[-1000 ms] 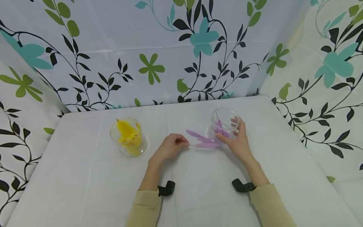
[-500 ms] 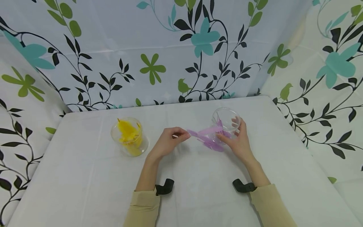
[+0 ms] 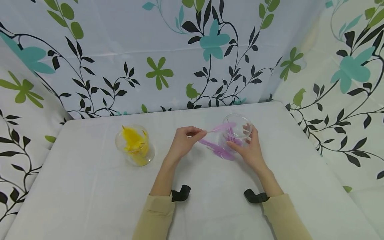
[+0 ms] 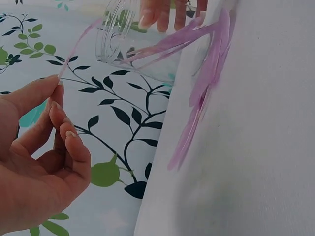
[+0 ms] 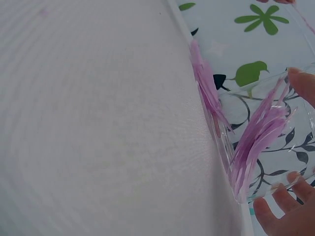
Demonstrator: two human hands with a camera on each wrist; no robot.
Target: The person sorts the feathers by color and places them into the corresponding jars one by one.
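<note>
My left hand (image 3: 186, 141) pinches a light purple feather (image 3: 223, 127) by its thin quill, between thumb and fingertip. The feather's other end reaches over the mouth of a clear jar (image 3: 241, 136). Around the jar's right side curl the fingers and thumb of my right hand (image 3: 253, 150), holding it on the table. Several purple feathers (image 5: 258, 137) stand inside the jar, seen through its wall in the right wrist view. More loose purple feathers (image 3: 220, 152) lie on the table just left of the jar, partly overlapping.
A second clear jar (image 3: 151, 151) stands on the left of the white-covered table (image 3: 99, 193), filled with yellow feathers (image 3: 133, 138). A patterned curtain (image 3: 120, 43) with leaves and birds rises behind the table and along both sides.
My left hand has lifted the purple feather off the table and moved up and right, bringing it across the jar's mouth. The right hand keeps its hold on the jar.
</note>
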